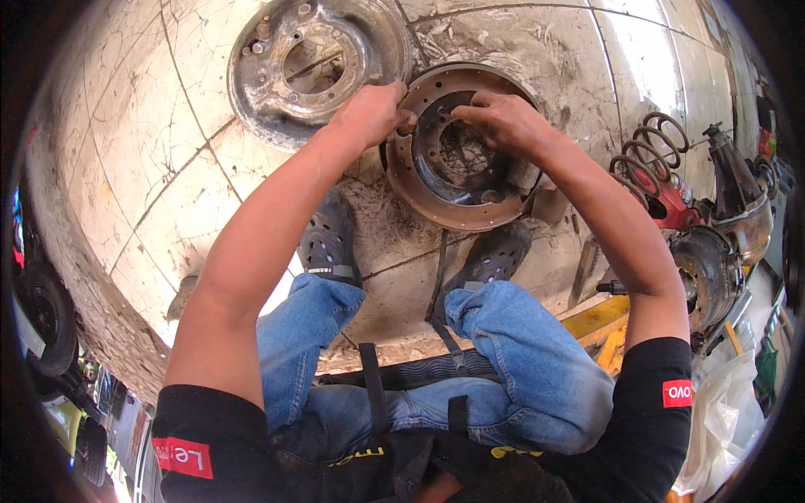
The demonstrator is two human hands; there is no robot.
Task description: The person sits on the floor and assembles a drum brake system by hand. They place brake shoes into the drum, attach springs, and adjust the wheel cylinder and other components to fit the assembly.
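Note:
On the floor in front of me lies a rusty brown metal brake part, a round piece with small holes along its broad rim and a dark inner ring. At its upper left edge is my left hand, its fingers curled closed; what they grip is hidden. Over the dark inner ring, my right hand has thumb and fingers drawn together in a pinch. The small thing at its fingertips is too indistinct to name. A grey metal brake backing plate with a large centre hole lies flat beside the brown part, partly behind my left hand.
My dark clogs stand just below the brown part. Coil springs, a red jack-like tool and a greasy axle-like assembly sit at the right. A yellow metal piece lies by my right knee. Wheels stand far left.

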